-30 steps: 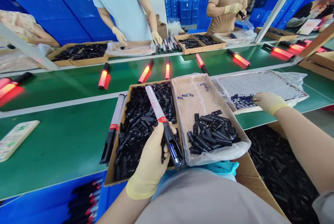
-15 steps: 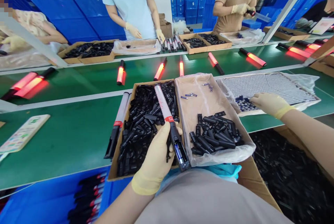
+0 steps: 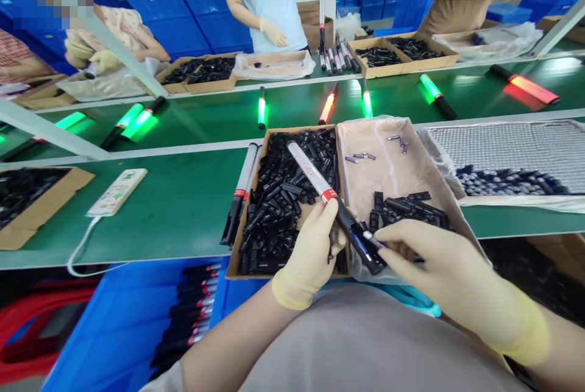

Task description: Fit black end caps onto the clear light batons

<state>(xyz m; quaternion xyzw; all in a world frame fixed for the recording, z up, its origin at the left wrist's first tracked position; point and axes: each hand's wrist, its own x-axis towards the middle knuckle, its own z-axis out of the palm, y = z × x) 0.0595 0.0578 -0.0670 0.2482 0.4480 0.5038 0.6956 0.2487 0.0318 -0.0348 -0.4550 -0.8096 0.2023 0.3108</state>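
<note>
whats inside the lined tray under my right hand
The lined tray holds a few small blue cylinders farther back and black parts nearer; your right hand hides some of its near end, so what lies there cannot be seen.

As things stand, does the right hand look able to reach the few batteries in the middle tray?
Probably yes: the right hand is by the tray, and nothing covers the few batteries, though it seems to hold another battery.

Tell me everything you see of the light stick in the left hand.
The light stick has a whitish, plastic-looking, unlit tube, red band and black handle, whose open slot shows something blue. It slants, tube over the left box. The left hand grips the handle; the right hand is beside the slot.
</note>
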